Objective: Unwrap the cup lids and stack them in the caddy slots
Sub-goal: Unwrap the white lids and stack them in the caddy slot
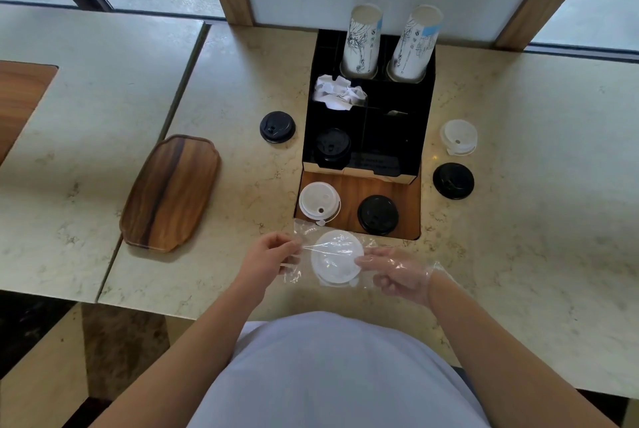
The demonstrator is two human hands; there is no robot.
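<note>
Low in the centre of the frame, left hand (273, 260) and gloved right hand (394, 272) pinch the clear wrapper (304, 247) (thin, slippery) around a light, flexible white lid (335, 260).

We see a white lid (336, 256) in clear wrap (304, 237) near the counter's front edge. A black lid (332, 147) sits in the black caddy's (423, 109) front-left slot.
</note>
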